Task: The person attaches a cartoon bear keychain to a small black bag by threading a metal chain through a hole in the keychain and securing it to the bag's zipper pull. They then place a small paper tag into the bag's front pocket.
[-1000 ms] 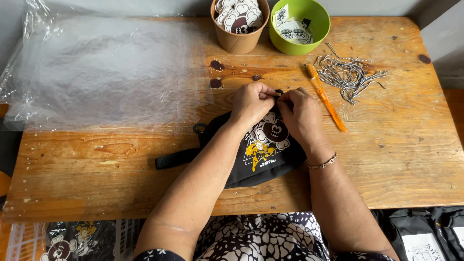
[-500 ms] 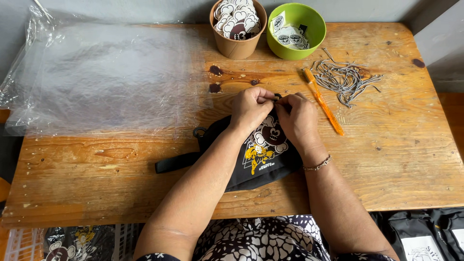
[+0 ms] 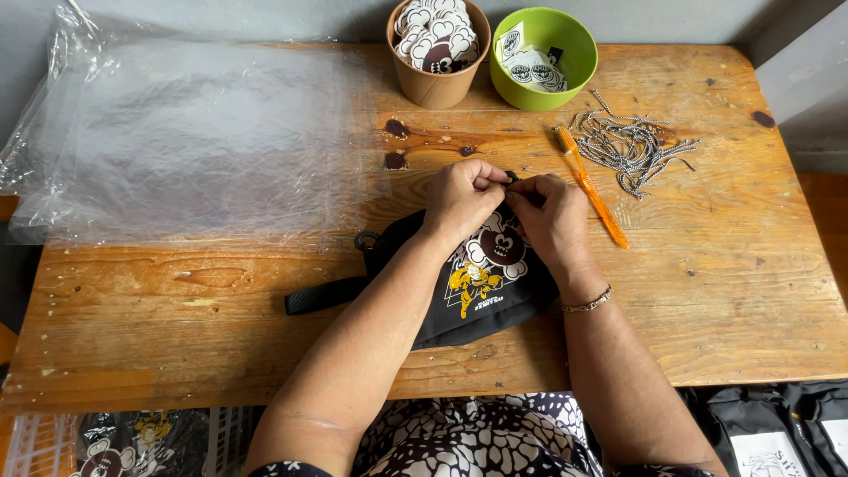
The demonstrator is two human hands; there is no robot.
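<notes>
— Where is the bag, taking the green bowl as the mark?

— The black fabric pouch with a cartoon print in white, brown and yellow lies on the worn wooden table, toward the person from the round lime-green plastic bowl and slightly to its left. Its black strap trails further left.

— And the hands?

— Both sit at the pouch's far edge, the side facing the bowl. The left hand and the right hand meet there, fingertips pinched together on a small dark piece at the pouch's top edge. Whether it is a zip pull or a loop, I cannot tell. Most of the pouch lies below the grip, under the wrists.

— What else is around the bowl?

— Just beside it on the left stands a brown paper cup full of round printed stickers. Below and right of it lies an orange plastic-handled tool, and right of that a heap of thin silver ball chains. Far left of the bowl, a sheet of clear plastic wrap covers the table.
</notes>
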